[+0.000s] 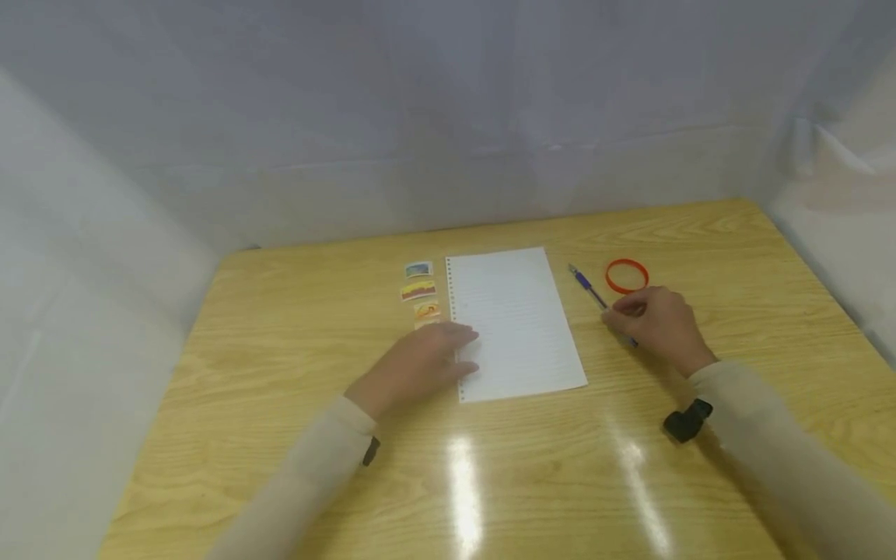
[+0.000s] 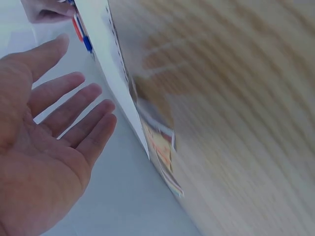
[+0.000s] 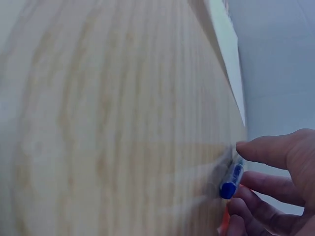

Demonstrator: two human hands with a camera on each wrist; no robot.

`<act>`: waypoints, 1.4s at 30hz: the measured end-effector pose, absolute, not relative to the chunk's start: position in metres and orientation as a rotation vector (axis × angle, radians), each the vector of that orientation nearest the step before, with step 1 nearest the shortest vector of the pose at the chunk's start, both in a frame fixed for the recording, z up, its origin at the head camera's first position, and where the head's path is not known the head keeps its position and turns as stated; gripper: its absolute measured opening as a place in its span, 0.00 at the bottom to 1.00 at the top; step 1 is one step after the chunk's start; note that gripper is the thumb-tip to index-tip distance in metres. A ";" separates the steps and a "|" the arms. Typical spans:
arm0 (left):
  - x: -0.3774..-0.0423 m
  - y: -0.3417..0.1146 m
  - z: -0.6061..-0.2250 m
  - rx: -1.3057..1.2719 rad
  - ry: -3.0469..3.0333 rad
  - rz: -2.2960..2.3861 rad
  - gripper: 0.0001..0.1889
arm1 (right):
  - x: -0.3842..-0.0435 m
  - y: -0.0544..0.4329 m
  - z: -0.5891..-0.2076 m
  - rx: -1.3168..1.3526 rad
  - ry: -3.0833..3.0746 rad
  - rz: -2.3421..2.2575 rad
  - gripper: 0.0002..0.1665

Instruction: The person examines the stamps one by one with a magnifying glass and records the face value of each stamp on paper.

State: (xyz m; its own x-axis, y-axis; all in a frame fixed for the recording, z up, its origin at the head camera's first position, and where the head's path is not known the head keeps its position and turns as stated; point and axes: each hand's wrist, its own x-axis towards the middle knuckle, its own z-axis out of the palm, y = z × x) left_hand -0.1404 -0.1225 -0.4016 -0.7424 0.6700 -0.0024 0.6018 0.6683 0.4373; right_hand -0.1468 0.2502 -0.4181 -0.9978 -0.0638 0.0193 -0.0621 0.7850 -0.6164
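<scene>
My right hand (image 1: pixel 658 325) pinches a ballpoint pen (image 1: pixel 593 292) between thumb and fingers. The pen has a blue grip section and lies slantwise to the right of the paper. In the right wrist view its blue end (image 3: pixel 228 190) points toward the camera, near the table surface. My left hand (image 1: pixel 423 364) is above the left edge of a lined, punched sheet of paper (image 1: pixel 518 311). Its fingers are extended and apart, with nothing held, as the left wrist view shows. Several small picture stamps (image 1: pixel 418 291) stand in a column left of the sheet, the lowest partly hidden by that hand.
A red ring-shaped band (image 1: pixel 627 261) lies just beyond my right hand, right of the pen. The wooden table (image 1: pixel 294 327) is bordered by pale cloth (image 1: pixel 420 187) at the back and sides.
</scene>
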 end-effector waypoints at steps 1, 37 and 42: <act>-0.138 -0.121 -0.402 1.058 2.713 0.604 0.26 | -0.147 0.249 -0.419 -0.107 2.971 -1.024 0.22; -0.127 -0.099 -0.403 1.061 2.556 0.439 0.28 | -0.156 0.248 -0.412 -0.130 3.043 -1.148 0.13; -0.127 -0.099 -0.402 1.065 2.549 0.439 0.28 | -0.159 0.249 -0.407 -0.186 3.012 -1.234 0.15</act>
